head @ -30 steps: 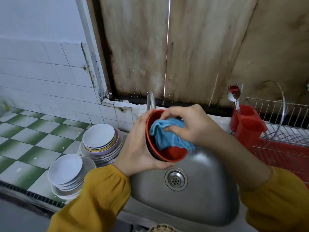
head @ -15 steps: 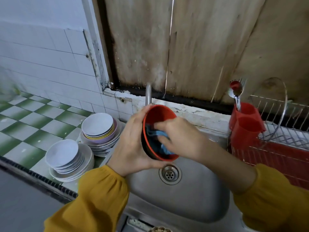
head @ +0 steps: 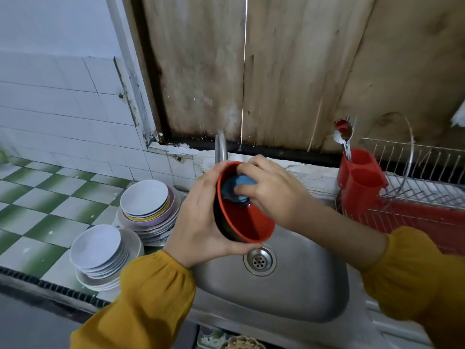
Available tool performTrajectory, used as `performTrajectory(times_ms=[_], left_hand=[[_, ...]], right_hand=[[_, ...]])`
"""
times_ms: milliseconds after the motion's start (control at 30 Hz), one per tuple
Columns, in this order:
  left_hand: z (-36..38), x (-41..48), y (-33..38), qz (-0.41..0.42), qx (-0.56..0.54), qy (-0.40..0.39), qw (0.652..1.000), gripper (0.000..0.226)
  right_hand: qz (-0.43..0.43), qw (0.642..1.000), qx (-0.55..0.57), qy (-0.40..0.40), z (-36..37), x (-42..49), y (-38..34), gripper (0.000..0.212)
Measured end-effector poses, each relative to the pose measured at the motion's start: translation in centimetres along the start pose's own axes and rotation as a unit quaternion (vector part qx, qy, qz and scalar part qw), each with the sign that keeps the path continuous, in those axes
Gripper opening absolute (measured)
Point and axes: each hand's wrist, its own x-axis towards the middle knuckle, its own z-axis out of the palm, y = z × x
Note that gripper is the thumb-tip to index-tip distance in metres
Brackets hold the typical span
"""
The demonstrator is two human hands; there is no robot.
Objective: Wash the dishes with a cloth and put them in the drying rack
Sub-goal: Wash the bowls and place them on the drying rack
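Observation:
Above the steel sink (head: 297,295) I hold a bowl (head: 247,222), red inside and dark outside, tipped so that its mouth faces right. My left hand (head: 201,222) grips it from behind and below. My right hand (head: 271,190) presses a blue cloth (head: 237,187) against the upper inside wall of the bowl, fingers curled round the cloth. The wire drying rack (head: 427,182) with a red tray stands at the right. Two stacks of plates and bowls sit on the counter at the left: a near stack (head: 100,250) and a far stack (head: 148,202).
The tap (head: 221,147) rises just behind the bowl. A red cutlery holder (head: 359,180) with spoons hangs on the rack's left end. The green-and-white checked counter (head: 37,205) stretches left. The sink drain (head: 259,260) lies under the bowl. Stained wooden boards form the back wall.
My right hand has moved the cloth from the bowl's lower inside up to its upper rim. The bowl has tilted a little. The camera has shifted slightly.

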Motion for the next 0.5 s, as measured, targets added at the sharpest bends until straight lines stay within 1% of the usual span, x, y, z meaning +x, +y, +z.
performTrajectory(times_ms=[33, 67, 100, 133, 167, 200, 233, 267, 300, 333, 367, 400, 433, 467, 500], left_hand=[[-0.2, 0.0, -0.1, 0.005, 0.009, -0.001, 1.000, 0.123], [-0.5, 0.0, -0.3, 0.012, 0.019, -0.004, 1.000, 0.122], [-0.7, -0.1, -0.6, 0.020, 0.026, -0.006, 0.999, 0.121], [-0.8, -0.2, -0.9, 0.025, 0.026, -0.010, 0.999, 0.121], [-1.0, -0.3, -1.1, 0.022, 0.015, -0.011, 1.000, 0.120], [-1.0, -0.4, -1.2, 0.018, 0.002, -0.009, 1.000, 0.120], [-1.1, -0.5, -1.3, 0.017, -0.005, -0.008, 1.000, 0.120], [-1.1, -0.6, -1.3, 0.020, -0.002, -0.009, 1.000, 0.120], [-1.1, -0.7, -1.4, 0.023, 0.005, -0.014, 1.000, 0.121], [-1.1, -0.8, -1.4, 0.023, 0.009, -0.019, 1.000, 0.123], [-1.1, -0.8, -1.4, 0.020, 0.010, -0.021, 1.000, 0.125], [-1.1, -0.8, -1.3, 0.015, 0.006, -0.020, 1.000, 0.126], [-1.1, -0.7, -1.1, 0.009, -0.003, -0.020, 1.000, 0.126], [-1.0, -0.5, -0.9, 0.006, -0.015, -0.023, 1.000, 0.125], [-0.9, -0.4, -0.7, 0.006, -0.026, -0.029, 0.999, 0.126]], right_hand=[[0.010, 0.998, 0.034, -0.045, -0.3, 0.1, -0.4, 0.025], [0.022, 0.989, 0.089, -0.112, -0.8, 0.2, -0.8, 0.024], [0.036, 0.968, 0.172, -0.178, -1.2, 0.0, -1.3, 0.020], [0.064, 0.934, 0.278, -0.213, -1.6, -0.2, -1.7, 0.017], [0.099, 0.891, 0.390, -0.209, -1.9, -0.4, -2.2, 0.018], [0.135, 0.841, 0.488, -0.191, -2.1, -0.6, -2.6, 0.023], [0.156, 0.809, 0.540, -0.172, -2.0, -0.8, -2.7, 0.027], [0.149, 0.809, 0.545, -0.160, -1.8, -0.9, -2.5, 0.031], [0.115, 0.845, 0.499, -0.153, -1.4, -1.1, -2.3, 0.032], [0.069, 0.896, 0.415, -0.144, -0.8, -1.3, -2.1, 0.032], [0.027, 0.946, 0.300, -0.118, -0.2, -1.3, -1.9, 0.029], [0.003, 0.980, 0.186, -0.072, 0.6, -1.3, -1.8, 0.026], [0.014, 0.996, 0.092, -0.010, 1.2, -1.3, -1.7, 0.024], [0.051, 0.996, 0.037, 0.057, 1.6, -1.2, -1.8, 0.024], [0.091, 0.989, 0.028, 0.117, 1.7, -1.0, -2.2, 0.025]])
